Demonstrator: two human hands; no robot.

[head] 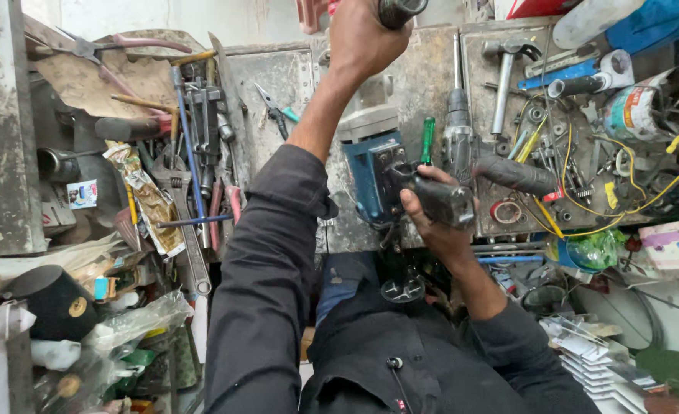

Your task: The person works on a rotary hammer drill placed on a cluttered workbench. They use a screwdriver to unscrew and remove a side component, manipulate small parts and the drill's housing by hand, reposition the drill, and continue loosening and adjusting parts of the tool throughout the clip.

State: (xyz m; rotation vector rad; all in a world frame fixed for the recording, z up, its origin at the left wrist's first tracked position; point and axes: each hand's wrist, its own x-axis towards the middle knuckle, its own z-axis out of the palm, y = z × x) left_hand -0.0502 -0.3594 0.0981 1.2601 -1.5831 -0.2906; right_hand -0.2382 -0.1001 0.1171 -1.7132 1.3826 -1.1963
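Overhead, the left hand point(366, 38) stretches up with its arm extended, fist gripping one dark handle point(397, 11); the right hand point(431, 218), wrist bent, clasps one blue power tool point(381, 180) at the workbench's point(293, 77) near edge.

A hammer point(502, 80), green-handled screwdriver point(427, 140), pliers point(276, 111) and tangled yellow wires point(585, 207) crowd a grimy metal workbench point(431, 69); a large wrench point(190, 245) lies alongside.
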